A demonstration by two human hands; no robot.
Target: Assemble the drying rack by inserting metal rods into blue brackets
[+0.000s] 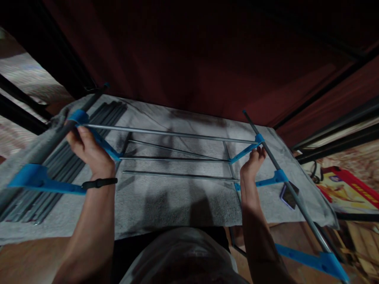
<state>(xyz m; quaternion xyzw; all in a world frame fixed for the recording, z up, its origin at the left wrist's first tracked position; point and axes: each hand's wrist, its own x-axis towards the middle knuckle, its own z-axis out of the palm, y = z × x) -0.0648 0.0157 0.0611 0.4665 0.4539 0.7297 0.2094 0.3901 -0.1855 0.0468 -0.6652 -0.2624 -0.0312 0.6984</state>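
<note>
A metal rack frame with thin grey rods (pixel 174 134) and blue plastic connectors lies across a grey towel (pixel 177 197). My left hand (pixel 89 152) is closed around the blue bracket (pixel 100 144) at the frame's left end, a black band on the wrist. My right hand (pixel 251 161) has its fingers curled against the blue connector (pixel 248 149) at the right end, where the top rod meets a long side pole (pixel 284 181).
A bundle of loose grey rods (pixel 59 165) lies on the towel's left part. A small dark flat object (pixel 288 196) rests near the right pole. A red and yellow printed box (pixel 346 189) sits at the right. Dark red wall behind.
</note>
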